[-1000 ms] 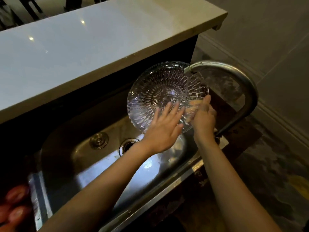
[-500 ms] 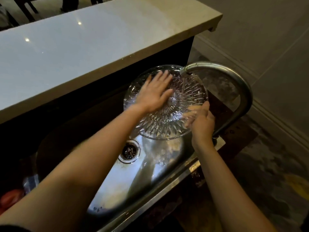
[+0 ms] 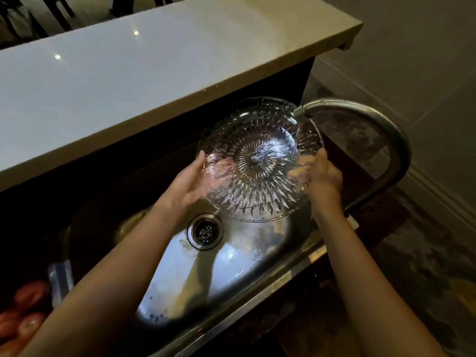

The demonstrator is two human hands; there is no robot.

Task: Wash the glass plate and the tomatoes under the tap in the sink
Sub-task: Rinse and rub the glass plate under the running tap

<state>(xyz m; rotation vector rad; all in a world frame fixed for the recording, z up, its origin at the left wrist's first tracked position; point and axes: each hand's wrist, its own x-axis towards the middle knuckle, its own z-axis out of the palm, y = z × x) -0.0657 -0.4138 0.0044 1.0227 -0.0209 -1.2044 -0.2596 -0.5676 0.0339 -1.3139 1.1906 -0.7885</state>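
A cut-glass plate hangs over the steel sink, its upper right rim under the spout of the curved tap. Water runs onto the plate. My left hand cups the plate's left rim, with fingers showing through the glass from beneath. My right hand grips the right rim. Several red tomatoes lie at the bottom left, beside the sink.
The drain sits below the plate in the sink bowl. A pale stone counter overhangs the far side of the sink. A tiled floor lies to the right.
My left hand has come off the plate's inner face and moved down to its left rim. The plate now faces up more. My right hand stays on the right rim.
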